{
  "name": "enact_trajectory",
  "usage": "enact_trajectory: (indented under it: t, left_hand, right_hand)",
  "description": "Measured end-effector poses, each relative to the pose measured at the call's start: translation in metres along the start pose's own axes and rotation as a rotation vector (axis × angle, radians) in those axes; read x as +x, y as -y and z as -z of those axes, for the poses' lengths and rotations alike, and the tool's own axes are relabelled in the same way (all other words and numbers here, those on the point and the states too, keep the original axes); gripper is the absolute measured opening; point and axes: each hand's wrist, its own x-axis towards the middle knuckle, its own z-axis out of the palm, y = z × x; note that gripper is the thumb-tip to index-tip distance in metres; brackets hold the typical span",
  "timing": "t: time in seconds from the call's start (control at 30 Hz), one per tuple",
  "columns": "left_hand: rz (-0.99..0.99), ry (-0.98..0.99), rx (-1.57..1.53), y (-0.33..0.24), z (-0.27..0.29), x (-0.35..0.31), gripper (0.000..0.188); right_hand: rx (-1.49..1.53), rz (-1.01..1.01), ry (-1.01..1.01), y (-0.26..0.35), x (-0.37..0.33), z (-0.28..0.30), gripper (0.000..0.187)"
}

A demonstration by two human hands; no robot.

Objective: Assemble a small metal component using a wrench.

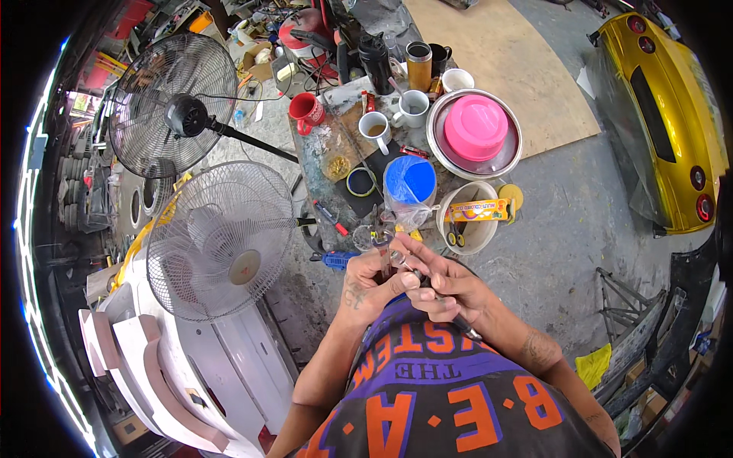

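Observation:
My left hand point(369, 284) and my right hand point(456, 288) are together in front of my chest, fingers closed and nearly touching. A slim, dark, pen-like tool point(467, 328) runs through my right hand, its rear end sticking out toward my shirt. Between the fingertips shows a small shiny clear or metallic piece point(398, 258), which my left fingers pinch; its exact kind is hard to make out. Just beyond the hands, a blue-topped tub point(411, 180) stands in clear plastic. Close to my left wrist lies a blue tool point(336, 260).
The cluttered table holds a red mug point(306, 114), a white mug point(375, 130) and a pink bowl point(476, 127) on a metal basin. A white bucket point(467, 244) carries scissors and a yellow box. Two fans point(221, 240) stand left; a yellow car part point(655, 114) is right.

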Motion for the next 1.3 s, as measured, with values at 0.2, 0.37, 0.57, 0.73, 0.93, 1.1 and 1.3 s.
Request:
enact_trajectory:
  t: [0.2,0.37,0.57,0.73,0.93,1.1,1.3]
  left_hand:
    - [0.23,-0.114,-0.015,-0.013,0.023,-0.001,0.024]
    - [0.111,-0.218,-0.033,-0.022,0.053,-0.01,0.019]
    - [0.164,-0.139,-0.092,-0.046,0.091,-0.025,0.013]
    - [0.009,0.086,-0.014,-0.061,0.12,-0.033,0.015]
    - [0.005,0.279,0.109,-0.07,0.135,-0.031,0.021]
    - [-0.054,0.138,0.042,-0.075,0.126,-0.043,0.023]
    - [-0.138,0.268,0.12,-0.083,0.124,-0.042,0.019]
  right_hand:
    - [-0.086,0.042,-0.035,-0.005,0.024,-0.013,0.08]
    - [-1.094,0.368,-0.377,-0.036,0.055,-0.022,0.075]
    - [-1.356,0.468,-0.388,-0.066,0.094,-0.029,0.079]
    - [-0.72,0.316,-0.116,-0.079,0.109,-0.023,0.092]
    - [-0.623,0.294,-0.051,-0.086,0.11,-0.014,0.097]
    - [-1.137,0.395,-0.077,-0.09,0.11,-0.018,0.095]
    - [-1.118,0.383,-0.006,-0.091,0.1,-0.014,0.095]
